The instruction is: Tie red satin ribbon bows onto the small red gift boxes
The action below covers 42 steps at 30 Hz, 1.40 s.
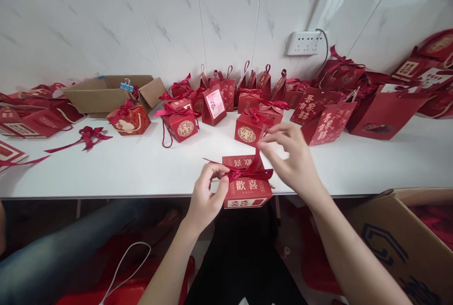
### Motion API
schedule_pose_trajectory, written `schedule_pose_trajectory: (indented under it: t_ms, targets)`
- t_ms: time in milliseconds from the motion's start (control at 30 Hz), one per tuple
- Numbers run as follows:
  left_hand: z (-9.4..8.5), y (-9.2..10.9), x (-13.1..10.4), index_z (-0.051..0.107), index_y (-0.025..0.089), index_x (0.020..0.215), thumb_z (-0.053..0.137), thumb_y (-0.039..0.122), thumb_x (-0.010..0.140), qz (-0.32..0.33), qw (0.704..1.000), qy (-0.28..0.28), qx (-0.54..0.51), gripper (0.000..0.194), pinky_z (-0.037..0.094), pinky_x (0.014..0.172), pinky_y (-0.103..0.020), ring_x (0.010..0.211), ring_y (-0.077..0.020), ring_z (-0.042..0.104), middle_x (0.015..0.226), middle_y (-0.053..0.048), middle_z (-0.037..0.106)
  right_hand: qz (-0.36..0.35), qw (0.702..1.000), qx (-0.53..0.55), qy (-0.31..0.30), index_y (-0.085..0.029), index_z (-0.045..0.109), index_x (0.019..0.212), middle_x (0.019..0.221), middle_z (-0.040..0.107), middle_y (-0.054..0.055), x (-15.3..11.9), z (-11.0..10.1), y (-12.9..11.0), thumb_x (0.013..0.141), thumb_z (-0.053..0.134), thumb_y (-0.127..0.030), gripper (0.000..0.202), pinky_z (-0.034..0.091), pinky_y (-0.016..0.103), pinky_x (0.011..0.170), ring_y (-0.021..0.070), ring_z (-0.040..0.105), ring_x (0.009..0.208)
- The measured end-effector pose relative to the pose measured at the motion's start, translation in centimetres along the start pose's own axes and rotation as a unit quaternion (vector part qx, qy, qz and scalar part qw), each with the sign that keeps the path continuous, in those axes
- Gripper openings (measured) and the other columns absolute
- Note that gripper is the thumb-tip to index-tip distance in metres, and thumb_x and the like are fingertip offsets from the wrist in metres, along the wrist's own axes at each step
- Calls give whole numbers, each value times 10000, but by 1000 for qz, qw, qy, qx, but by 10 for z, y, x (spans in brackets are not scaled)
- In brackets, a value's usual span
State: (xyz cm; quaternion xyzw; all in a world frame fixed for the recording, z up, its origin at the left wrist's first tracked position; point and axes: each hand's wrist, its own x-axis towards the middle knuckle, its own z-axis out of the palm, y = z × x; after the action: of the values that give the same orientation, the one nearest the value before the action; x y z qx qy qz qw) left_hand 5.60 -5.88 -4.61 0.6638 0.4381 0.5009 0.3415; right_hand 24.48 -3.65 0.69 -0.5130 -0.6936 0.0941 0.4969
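A red gift box (244, 192) with pale lettering stands at the table's front edge, and a dark red ribbon (250, 170) is tied in a bow over its top. Thumb and fingers of my left hand (208, 191) pinch the bow at the box's left side. Raised above the right side, my right hand (288, 154) pinches a ribbon tail that runs up from the knot. Just behind stands another red box (247, 131) with a gold round emblem, close to my right fingertips.
Several red gift boxes (180, 123) and bags (329, 123) line the white table (159, 168) along the tiled wall. A loose ribbon bow (90, 137) lies at left near an open cardboard box (87, 97). A large carton (392, 239) stands front right. Another person's leg (71, 243) shows lower left.
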Motion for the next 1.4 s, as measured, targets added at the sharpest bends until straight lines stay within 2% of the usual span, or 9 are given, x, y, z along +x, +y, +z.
schedule_pose_trajectory:
  t_ms: [133, 200, 267, 400, 567, 900, 1067, 1233, 1400]
  targets:
    - [0, 2, 2, 517, 208, 914, 468, 218, 858, 1, 1000, -19, 25, 76, 459, 792, -276, 859, -137, 555, 901, -18, 534, -103, 944, -74, -305, -169, 682, 753, 1009, 584, 100, 30, 7, -21, 817, 576, -248, 147, 414, 388, 869, 231, 554, 968]
    - [1, 1, 2, 505, 204, 898, 473, 196, 846, 19, 999, -13, 29, 61, 465, 789, -284, 860, -140, 553, 902, -21, 527, -117, 912, -86, -384, -165, 688, 769, 977, 605, 92, 37, 13, -26, 800, 576, -204, 123, 427, 360, 831, 217, 573, 925]
    - [1, -1, 2, 497, 202, 873, 477, 176, 835, 44, 998, -6, 33, 51, 470, 784, -291, 857, -142, 549, 897, -22, 521, -124, 897, -94, -414, -158, 683, 761, 944, 620, 84, 40, 17, -29, 782, 565, -166, 121, 437, 318, 775, 200, 583, 877]
    - [-1, 0, 2, 525, 200, 843, 478, 136, 818, 95, 993, 1, 77, 84, 463, 832, -320, 939, -163, 540, 957, -35, 541, -71, 906, -83, -409, -140, 675, 761, 843, 661, 63, 44, 16, -28, 775, 537, -154, 139, 426, 243, 658, 152, 595, 745]
    - [-2, 5, 5, 587, 218, 990, 443, 101, 829, 133, 977, -26, 163, 245, 433, 927, -362, 1058, -184, 486, 1052, -40, 567, 31, 908, -69, -412, -140, 671, 741, 735, 677, 34, 50, 11, -17, 794, 504, -208, 188, 401, 227, 584, 136, 590, 670]
    - [-2, 12, 9, 619, 227, 1056, 418, 28, 818, 198, 955, -56, 215, 370, 442, 893, -368, 995, -183, 458, 1018, -35, 577, 53, 891, -22, -450, -141, 642, 689, 629, 610, 24, 54, 22, -10, 825, 474, -451, 378, 342, 229, 508, 100, 501, 549]
    - [-4, 12, 9, 610, 234, 1080, 414, 21, 818, 196, 953, -65, 220, 390, 447, 877, -377, 979, -186, 459, 993, -36, 580, 21, 898, -50, -437, -154, 522, 523, 514, 476, -29, 63, 35, -10, 741, 539, -249, 238, 307, 230, 503, 84, 401, 525]
    - [-4, 13, 10, 587, 243, 1134, 403, 24, 822, 194, 949, -87, 235, 423, 450, 893, -384, 1001, -188, 455, 1036, -36, 577, 99, 888, 23, -449, -162, 453, 502, 480, 363, -62, 71, 37, -7, 730, 537, -220, 249, 263, 226, 457, 66, 330, 473]
    - [-6, 15, 12, 551, 252, 1195, 398, 24, 819, 193, 947, -114, 228, 465, 464, 908, -380, 1037, -191, 461, 1062, -41, 567, 142, 903, 38, -403, -151, 485, 525, 508, 420, -47, 72, 45, 0, 742, 546, -190, 228, 307, 213, 456, 67, 386, 474]
